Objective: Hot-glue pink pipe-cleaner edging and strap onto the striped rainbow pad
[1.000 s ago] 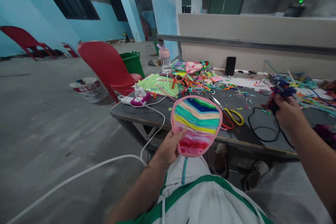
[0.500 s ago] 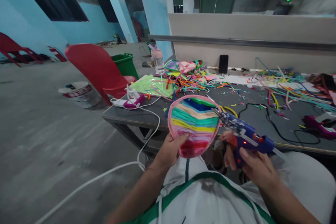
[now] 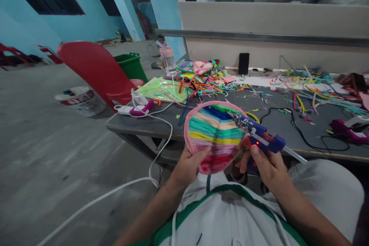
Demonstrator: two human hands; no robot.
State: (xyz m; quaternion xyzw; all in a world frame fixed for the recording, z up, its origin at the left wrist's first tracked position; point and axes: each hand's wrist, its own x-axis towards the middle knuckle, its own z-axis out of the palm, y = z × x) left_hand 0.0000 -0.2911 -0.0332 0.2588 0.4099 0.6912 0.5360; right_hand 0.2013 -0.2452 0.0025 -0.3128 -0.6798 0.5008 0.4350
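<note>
My left hand [image 3: 191,163] grips the lower left edge of a round disc [image 3: 215,130], thumb on its face. Coloured pipe-cleaner-like strips in red, pink, yellow, teal, tan, blue and green cross the disc in bands, inside a pink rim. In my right hand [image 3: 263,163] is a blue hot glue gun [image 3: 261,134] with a red light lit and a clear glue stick jutting from its back. Its nozzle is over the disc's upper right part, near the blue and green bands; whether the tip touches cannot be made out. A shadow falls across the disc.
On the dark table [image 3: 230,102] lie loose pipe cleaners [image 3: 198,88], a green plastic packet [image 3: 161,88], a phone [image 3: 243,63] and a drink bottle [image 3: 167,59]. A purple power strip [image 3: 142,108] trails a white cable at left. A red chair [image 3: 95,69] and paint bucket [image 3: 82,100] stand beyond.
My right hand has moved left and up, bringing the glue gun's nozzle from the disc's right edge to over its face. The left hand still holds the disc. The camera view has shifted slightly.
</note>
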